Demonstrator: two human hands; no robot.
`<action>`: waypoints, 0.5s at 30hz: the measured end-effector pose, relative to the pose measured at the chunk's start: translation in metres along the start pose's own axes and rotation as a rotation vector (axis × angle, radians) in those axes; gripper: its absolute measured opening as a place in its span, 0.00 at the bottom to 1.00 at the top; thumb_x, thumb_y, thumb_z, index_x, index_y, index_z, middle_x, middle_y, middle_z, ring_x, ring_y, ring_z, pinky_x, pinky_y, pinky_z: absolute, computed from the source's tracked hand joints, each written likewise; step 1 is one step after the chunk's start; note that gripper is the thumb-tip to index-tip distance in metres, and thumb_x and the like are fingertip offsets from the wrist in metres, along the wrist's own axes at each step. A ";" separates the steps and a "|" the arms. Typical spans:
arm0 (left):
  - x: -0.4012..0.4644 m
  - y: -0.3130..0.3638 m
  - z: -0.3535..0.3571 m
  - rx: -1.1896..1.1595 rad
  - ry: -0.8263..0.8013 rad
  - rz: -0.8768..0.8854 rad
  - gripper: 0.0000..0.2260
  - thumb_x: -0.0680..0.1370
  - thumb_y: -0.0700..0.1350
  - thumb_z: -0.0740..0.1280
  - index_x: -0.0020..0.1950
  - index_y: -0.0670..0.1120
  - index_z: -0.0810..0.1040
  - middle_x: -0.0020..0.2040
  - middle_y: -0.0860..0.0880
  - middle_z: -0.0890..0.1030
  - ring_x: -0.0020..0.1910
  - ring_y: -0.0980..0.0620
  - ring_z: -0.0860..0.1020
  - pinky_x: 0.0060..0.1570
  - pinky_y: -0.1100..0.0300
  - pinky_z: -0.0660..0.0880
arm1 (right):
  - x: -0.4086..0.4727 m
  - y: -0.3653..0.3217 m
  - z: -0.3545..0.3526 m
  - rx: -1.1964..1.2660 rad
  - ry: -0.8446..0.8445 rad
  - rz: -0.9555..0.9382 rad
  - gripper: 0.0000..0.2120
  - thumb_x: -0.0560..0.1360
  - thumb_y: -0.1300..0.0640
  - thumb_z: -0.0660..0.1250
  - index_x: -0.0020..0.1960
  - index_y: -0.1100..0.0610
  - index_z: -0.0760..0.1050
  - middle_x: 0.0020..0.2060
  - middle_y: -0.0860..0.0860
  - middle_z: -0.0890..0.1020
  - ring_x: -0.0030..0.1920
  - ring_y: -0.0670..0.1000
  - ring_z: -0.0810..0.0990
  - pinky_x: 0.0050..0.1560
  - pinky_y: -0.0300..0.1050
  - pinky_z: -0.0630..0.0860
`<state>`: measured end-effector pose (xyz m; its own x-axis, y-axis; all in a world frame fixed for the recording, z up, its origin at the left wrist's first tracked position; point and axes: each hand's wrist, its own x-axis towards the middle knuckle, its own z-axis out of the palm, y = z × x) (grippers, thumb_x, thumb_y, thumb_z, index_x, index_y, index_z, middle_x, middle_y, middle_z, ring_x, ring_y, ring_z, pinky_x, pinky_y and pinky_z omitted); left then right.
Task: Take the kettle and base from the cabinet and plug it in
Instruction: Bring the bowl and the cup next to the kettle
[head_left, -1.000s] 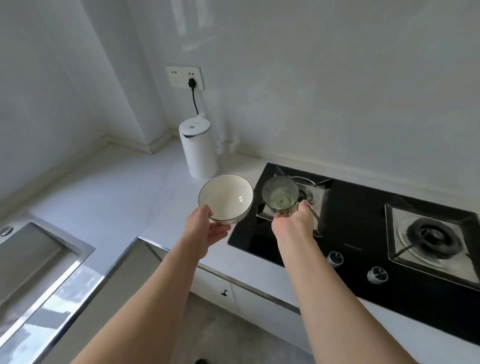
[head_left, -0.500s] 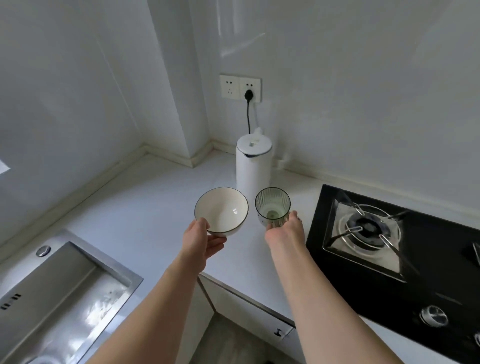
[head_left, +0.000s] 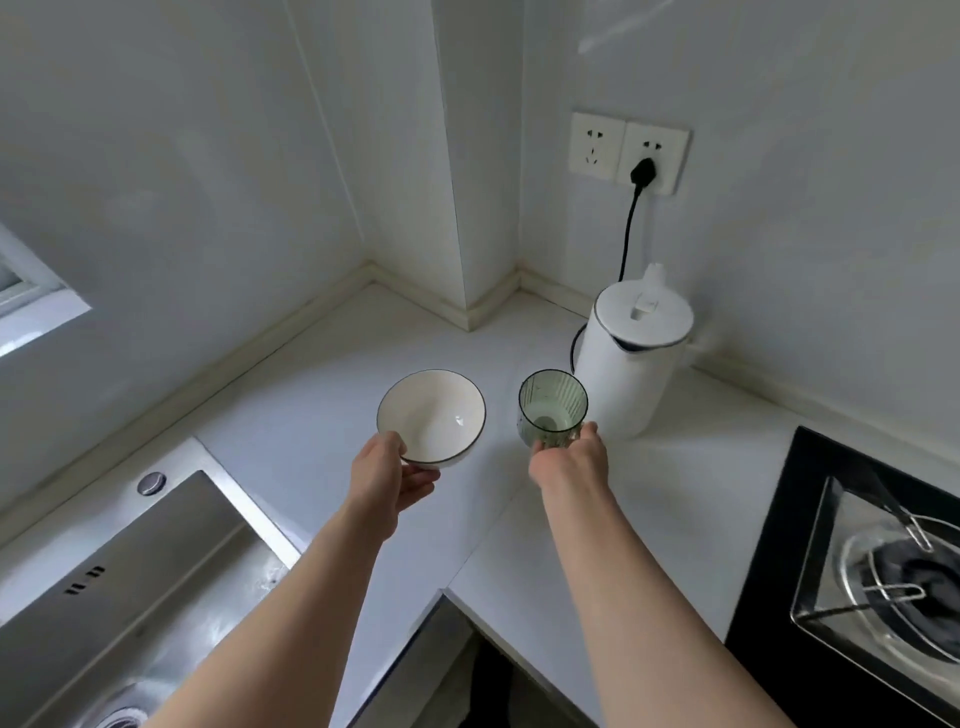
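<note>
fingers, left: thumb over the near rim of the white bowl (head_left: 431, 415), other fingers (head_left: 415, 486) curled underneath, so left hand (head_left: 382, 480) gripping it just above the counter
fingers, right: wrapped round the base of the green ribbed glass (head_left: 553, 408), fingertips (head_left: 589, 430) showing at its right side, right hand (head_left: 569, 465) holding it upright
counter: white worktop (head_left: 311, 415), L-shaped, running into a corner with a boxed-out column in it, pale upstand along the walls
room: plain light grey-white walls, bit of a window frame (head_left: 26, 291) peeking in far left
bowl: white with a thin dark rim, nothing inside, tilted a bit toward the camera
glass: see-through green, looks empty, can't really tell if there's a film of liquid at the bottom
kettle: white kettle (head_left: 631, 358) standing on the counter against the back wall, lid down, just behind and right of the glass; base mostly hidden under it
power: black plug (head_left: 643, 171) sitting in the right-hand socket of the double outlet (head_left: 628, 151), black cord (head_left: 628, 228) dropping down behind the kettle
sink: steel sink (head_left: 130, 587) bottom left, round button at its back corner
hob: black glass gas hob (head_left: 810, 545) at right, one burner with a metal pan support in shot
in the way: glass partly overlapping the kettle's lower left side from this angle
</note>
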<state>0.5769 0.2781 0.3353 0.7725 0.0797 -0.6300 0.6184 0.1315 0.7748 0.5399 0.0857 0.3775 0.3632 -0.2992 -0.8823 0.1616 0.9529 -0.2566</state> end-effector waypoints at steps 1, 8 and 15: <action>0.012 0.004 0.003 0.000 -0.003 -0.003 0.13 0.69 0.42 0.57 0.52 0.44 0.72 0.47 0.33 0.82 0.39 0.40 0.85 0.40 0.51 0.82 | 0.008 0.001 0.010 0.045 0.009 0.028 0.22 0.78 0.50 0.65 0.71 0.50 0.67 0.72 0.48 0.68 0.70 0.50 0.68 0.67 0.45 0.69; 0.083 0.035 0.024 0.021 -0.036 -0.026 0.13 0.68 0.42 0.57 0.51 0.44 0.73 0.46 0.33 0.81 0.40 0.40 0.85 0.42 0.50 0.82 | 0.052 0.015 0.075 0.111 0.048 0.094 0.24 0.76 0.49 0.68 0.70 0.53 0.69 0.69 0.49 0.73 0.68 0.50 0.71 0.65 0.46 0.71; 0.131 0.056 0.032 0.090 -0.060 -0.041 0.15 0.67 0.43 0.58 0.52 0.44 0.73 0.47 0.34 0.81 0.42 0.39 0.85 0.44 0.49 0.82 | 0.099 0.020 0.116 0.169 0.033 0.113 0.26 0.78 0.49 0.65 0.73 0.54 0.64 0.70 0.49 0.71 0.68 0.49 0.70 0.63 0.44 0.71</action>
<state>0.7172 0.2646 0.2980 0.7516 0.0164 -0.6594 0.6583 0.0443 0.7515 0.6856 0.0691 0.3312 0.3582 -0.1865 -0.9148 0.2744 0.9576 -0.0878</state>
